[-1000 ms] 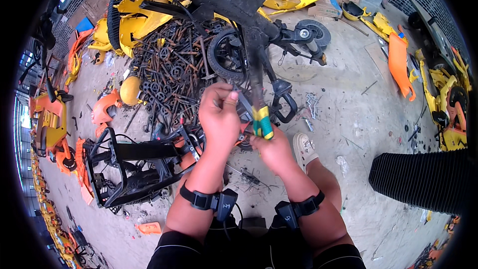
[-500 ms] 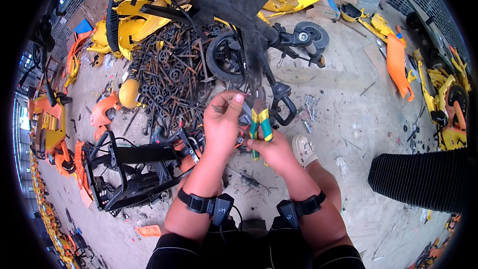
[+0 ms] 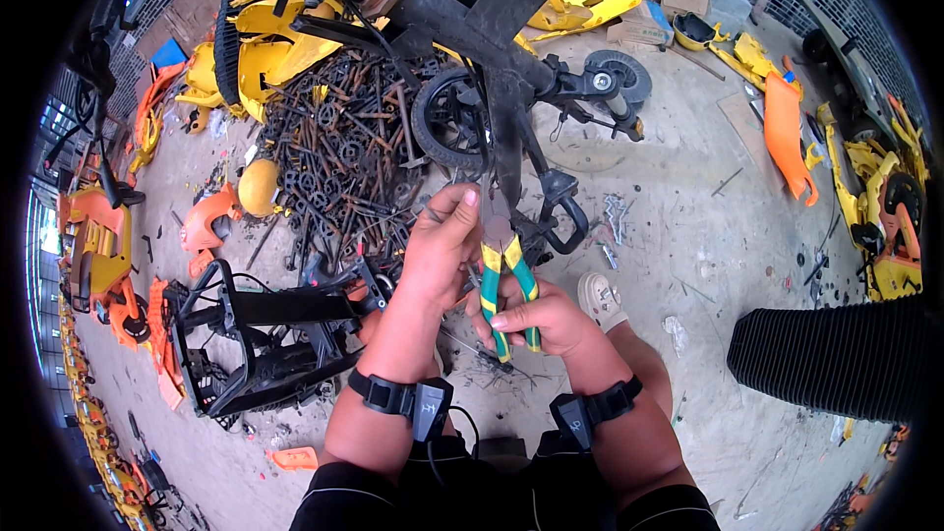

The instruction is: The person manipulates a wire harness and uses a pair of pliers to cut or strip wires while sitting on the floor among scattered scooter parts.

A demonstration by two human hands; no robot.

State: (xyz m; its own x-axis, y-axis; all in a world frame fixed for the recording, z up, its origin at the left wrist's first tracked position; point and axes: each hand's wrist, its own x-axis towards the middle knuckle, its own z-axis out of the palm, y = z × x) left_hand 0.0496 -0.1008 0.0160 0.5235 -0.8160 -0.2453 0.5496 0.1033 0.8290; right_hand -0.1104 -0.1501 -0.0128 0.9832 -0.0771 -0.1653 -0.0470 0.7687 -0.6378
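Over the last second the right hand (image 3: 536, 320) has drawn back toward the body and swung the green-and-yellow pliers (image 3: 503, 280) so their nose now points up at the black frame bar (image 3: 506, 152). Its fingers are clenched round the handles. The left hand (image 3: 438, 246) has shifted right, its fingers now pinched on something small at the pliers' nose; what it is cannot be told. The work looks to be closing on that bar, above the concrete floor (image 3: 688, 236) beside the rusty bolt pile (image 3: 344, 152).

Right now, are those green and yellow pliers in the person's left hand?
No, the right hand grips the pliers by their handles, while the left hand pinches something small near their tip.
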